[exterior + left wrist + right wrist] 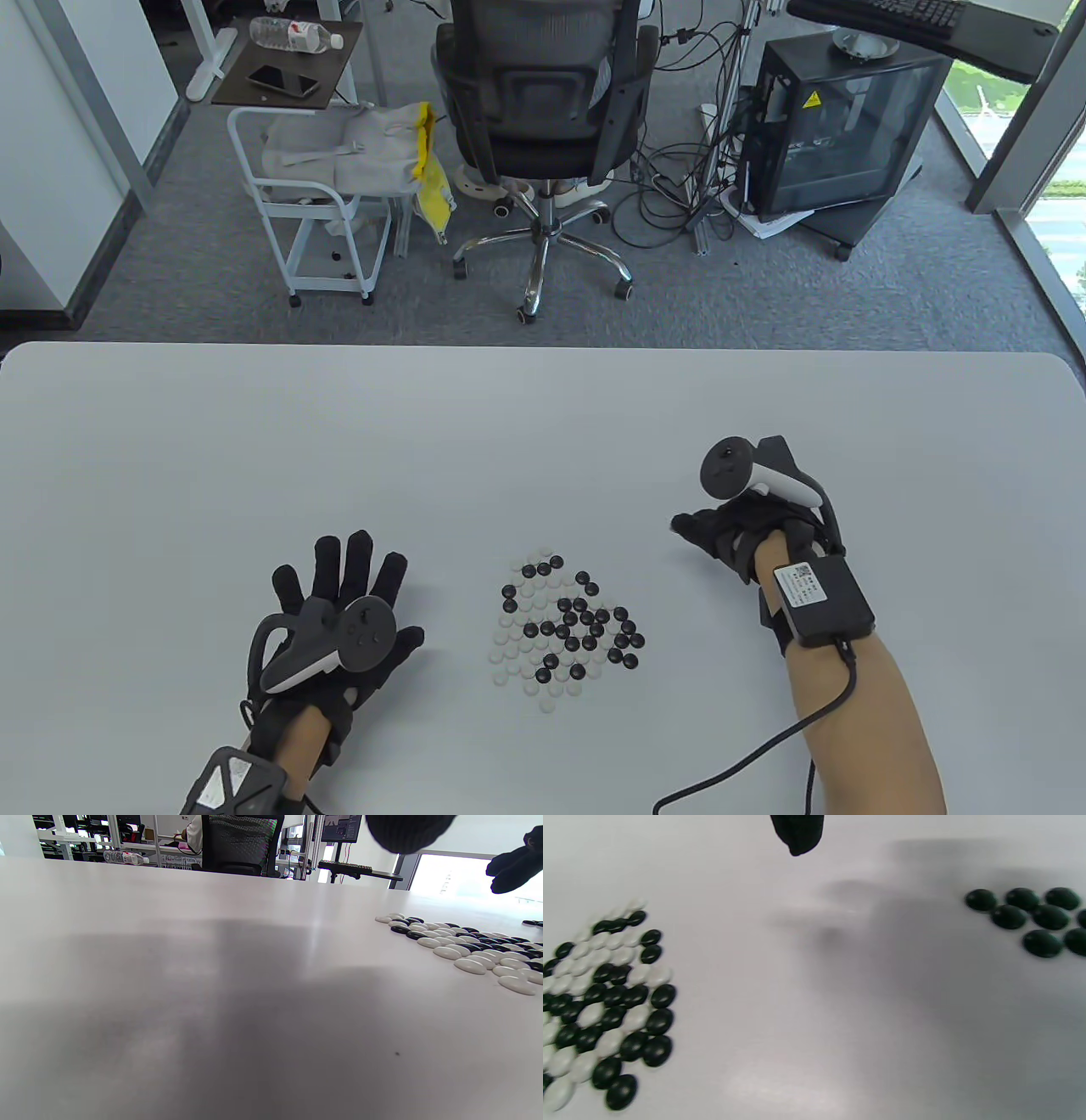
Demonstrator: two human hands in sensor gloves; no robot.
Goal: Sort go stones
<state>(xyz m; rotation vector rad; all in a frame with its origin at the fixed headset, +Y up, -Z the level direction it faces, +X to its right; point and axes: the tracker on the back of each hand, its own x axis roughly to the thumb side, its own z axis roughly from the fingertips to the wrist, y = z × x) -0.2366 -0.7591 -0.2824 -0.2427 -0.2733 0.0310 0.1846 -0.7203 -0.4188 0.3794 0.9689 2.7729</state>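
Neither grip holds a stone: my left hand (339, 624) lies flat and spread on the surface (254, 441), my right hand (731, 531) hangs loosely curled beside its sorted black stones (1026, 914), right of the mixed pile (564, 628).

Beyond the table (254, 441), an office chair (543, 127) stands at 12 o'clock. A white cart (318, 212) with a yellow bag (431, 178) sits at 11 o'clock, a bottle (297, 34) and phone (282, 81) behind it. A computer tower (836, 127) and cables (679, 187) lie at 1 o'clock.
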